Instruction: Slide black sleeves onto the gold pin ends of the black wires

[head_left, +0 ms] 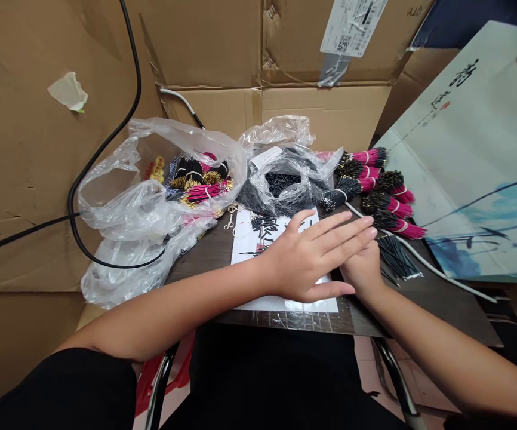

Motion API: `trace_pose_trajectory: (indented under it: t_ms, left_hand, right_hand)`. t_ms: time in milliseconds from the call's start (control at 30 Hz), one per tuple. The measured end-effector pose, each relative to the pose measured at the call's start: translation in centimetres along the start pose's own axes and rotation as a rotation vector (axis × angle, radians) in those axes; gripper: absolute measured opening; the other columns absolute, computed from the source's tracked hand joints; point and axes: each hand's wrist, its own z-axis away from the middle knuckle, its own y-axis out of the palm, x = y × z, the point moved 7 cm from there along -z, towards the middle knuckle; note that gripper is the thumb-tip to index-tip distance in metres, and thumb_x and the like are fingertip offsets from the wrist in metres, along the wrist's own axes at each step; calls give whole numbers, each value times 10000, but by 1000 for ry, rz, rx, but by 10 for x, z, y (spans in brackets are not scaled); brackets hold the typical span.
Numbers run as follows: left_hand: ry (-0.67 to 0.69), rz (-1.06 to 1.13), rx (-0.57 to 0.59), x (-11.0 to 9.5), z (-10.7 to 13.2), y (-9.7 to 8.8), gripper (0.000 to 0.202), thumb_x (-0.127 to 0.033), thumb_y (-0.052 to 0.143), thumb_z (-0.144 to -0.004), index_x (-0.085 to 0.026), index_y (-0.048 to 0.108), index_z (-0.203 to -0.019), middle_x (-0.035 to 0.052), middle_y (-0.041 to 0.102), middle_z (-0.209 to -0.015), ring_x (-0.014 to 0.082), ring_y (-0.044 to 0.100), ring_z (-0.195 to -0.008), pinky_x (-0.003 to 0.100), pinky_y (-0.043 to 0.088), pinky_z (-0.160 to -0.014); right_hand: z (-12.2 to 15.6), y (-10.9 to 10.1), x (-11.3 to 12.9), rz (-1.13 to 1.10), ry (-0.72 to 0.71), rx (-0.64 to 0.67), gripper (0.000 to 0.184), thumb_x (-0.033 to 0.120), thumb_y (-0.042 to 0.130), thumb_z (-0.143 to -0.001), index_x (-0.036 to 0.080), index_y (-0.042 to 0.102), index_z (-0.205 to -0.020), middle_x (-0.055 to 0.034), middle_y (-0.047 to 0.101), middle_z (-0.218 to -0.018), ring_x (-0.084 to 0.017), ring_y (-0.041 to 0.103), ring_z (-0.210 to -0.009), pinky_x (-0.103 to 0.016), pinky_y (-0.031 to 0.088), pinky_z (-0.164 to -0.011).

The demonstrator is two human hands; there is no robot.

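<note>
My left hand [312, 257] lies flat, palm down, over a white paper sheet [249, 245], holding nothing. Its fingertips reach across my right hand [363, 269], whose fingers are hidden beneath it. Small black tubes [264, 230] lie scattered on the sheet. Just right of my right hand is a loose bundle of thin black wires [397, 261]. Beyond my hands, bundled pink-and-black wires [366, 185] with gold-coloured tips fan out. A clear plastic bag of black pieces [285, 182] sits behind the sheet.
A second clear bag [151, 191] holds more wire bundles at the left, and a white bag [124, 269] lies below it. A black cable [101, 137] and cardboard walls [30, 179] surround the dark tabletop [196, 269]. A printed paper bag [477, 161] leans at the right.
</note>
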Motion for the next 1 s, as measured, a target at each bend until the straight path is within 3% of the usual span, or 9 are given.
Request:
trace_pose_trajectory:
  t_ms: [133, 400, 767, 833, 900, 1000]
  left_hand:
    - [8, 37, 12, 7, -8, 7, 715, -609, 269, -913, -122, 335, -1432, 93, 315, -1488, 257, 256, -1397, 500, 132, -1114]
    - [41, 132, 38, 12, -6, 20, 685, -594, 293, -916, -136, 343, -1423, 78, 344, -1476, 230, 294, -1380, 447, 218, -1077]
    - [20, 212, -18, 18, 1, 15, 574, -537, 355, -918, -158, 435, -1342, 103, 377, -1453, 251, 312, -1359, 447, 255, -1060]
    - [-57, 304, -91, 24, 4, 7, 482, -484, 383, -914, -131, 526, -1209, 130, 506, -1312, 235, 441, -1229, 410, 334, -995]
    - [-225, 443, -165, 35, 9, 0, 365, -415, 370, -921, -118, 580, -939, 107, 605, -996, 176, 537, -953, 335, 411, -847]
    - [-475, 734, -145, 47, 17, 6, 404, -394, 305, -947, -144, 464, -673, 21, 489, -661, 105, 460, -657, 261, 407, -654]
  right_hand:
    - [0, -4, -11, 21, 146, -76, 91, 258, 570, -763, 178, 609, -746, -32, 633, -654, -175, 595, -633, -282, 463, -526]
    - [2, -1, -19, 8, 193, -49, 168, 226, 546, -738, 157, 543, -585, 11, 535, -482, -112, 496, -464, -212, 363, -405]
    - [1, 2, -15, -5, 26, -14, 218, 234, 511, -838, 162, 514, -633, 35, 495, -544, -77, 419, -492, -212, 342, -458]
    - [1, -1, -5, 13, -56, 0, 307, 283, 487, -883, 165, 504, -600, 28, 463, -528, -81, 402, -488, -233, 346, -482]
    - [1, -6, 7, 21, -155, 17, 406, 383, 477, -900, 176, 477, -551, 10, 453, -531, -97, 416, -514, -269, 382, -537]
    - [-2, -11, 37, 43, -455, 76, 485, 547, 491, -865, 198, 481, -528, -12, 513, -570, -126, 484, -586, -332, 449, -670]
